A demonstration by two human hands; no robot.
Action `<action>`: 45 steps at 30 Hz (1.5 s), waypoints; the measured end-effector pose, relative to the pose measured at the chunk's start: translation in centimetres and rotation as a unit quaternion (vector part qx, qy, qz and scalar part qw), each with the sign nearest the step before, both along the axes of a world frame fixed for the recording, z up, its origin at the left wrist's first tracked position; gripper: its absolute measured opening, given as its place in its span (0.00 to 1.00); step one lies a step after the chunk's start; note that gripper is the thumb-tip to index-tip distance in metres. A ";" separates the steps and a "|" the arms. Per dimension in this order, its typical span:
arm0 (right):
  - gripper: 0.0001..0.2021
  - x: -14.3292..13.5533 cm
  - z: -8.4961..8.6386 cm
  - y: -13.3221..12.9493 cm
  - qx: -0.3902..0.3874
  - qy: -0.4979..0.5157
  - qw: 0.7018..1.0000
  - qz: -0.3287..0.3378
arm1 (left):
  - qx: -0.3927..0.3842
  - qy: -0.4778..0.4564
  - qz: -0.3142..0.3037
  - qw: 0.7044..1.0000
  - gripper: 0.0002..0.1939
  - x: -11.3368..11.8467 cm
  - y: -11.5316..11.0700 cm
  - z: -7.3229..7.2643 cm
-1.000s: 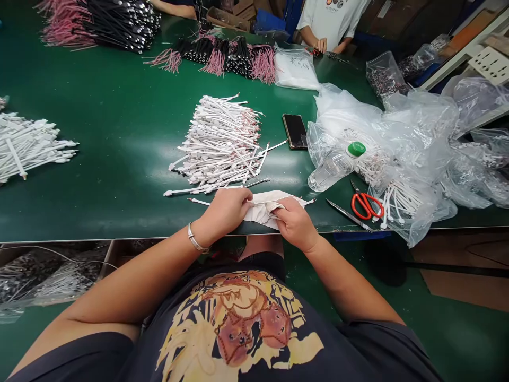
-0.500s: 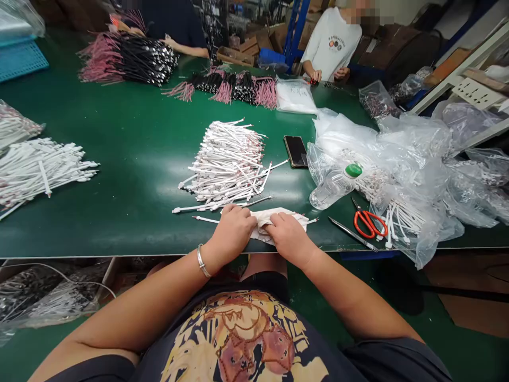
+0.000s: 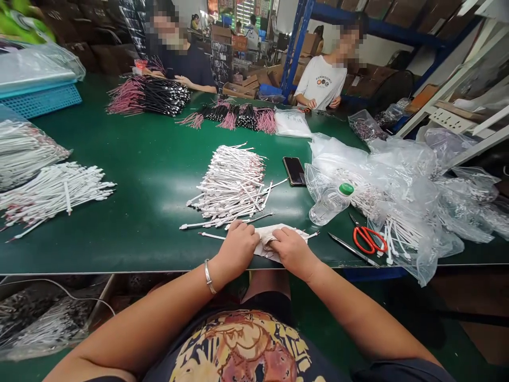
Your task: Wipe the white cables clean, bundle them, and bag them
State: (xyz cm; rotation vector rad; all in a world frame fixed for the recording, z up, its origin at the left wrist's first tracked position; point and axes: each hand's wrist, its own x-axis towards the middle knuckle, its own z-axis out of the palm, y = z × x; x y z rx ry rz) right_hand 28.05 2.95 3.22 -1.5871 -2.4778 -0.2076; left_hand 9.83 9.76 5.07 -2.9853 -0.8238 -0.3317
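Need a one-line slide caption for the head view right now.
Both hands, left hand and right hand, press a white cloth at the green table edge, beside a white cable pile.

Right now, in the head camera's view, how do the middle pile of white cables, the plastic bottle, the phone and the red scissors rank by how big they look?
1. Pile of white cables, plainly largest.
2. Plastic bottle.
3. Red scissors and phone: too alike to rank; the scissors lie nearer the camera.
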 end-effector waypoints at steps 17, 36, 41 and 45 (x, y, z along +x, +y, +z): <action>0.15 2.7 2.9 -7.2 0.077 0.161 0.962 -0.208 | 0.022 0.027 -0.058 0.998 0.11 0.6 0.9 0.8; 0.11 0.8 -0.8 -8.5 0.008 0.234 0.958 -0.165 | -0.079 0.071 -0.047 0.993 0.13 6.3 -1.4 2.4; 0.11 0.6 -0.9 -8.5 0.011 0.253 0.953 -0.167 | -0.077 0.092 -0.050 0.992 0.09 7.5 -0.8 2.2; 0.11 0.4 -0.8 -8.4 0.010 0.269 0.947 -0.176 | -0.081 0.105 -0.039 0.990 0.10 7.2 0.3 2.3</action>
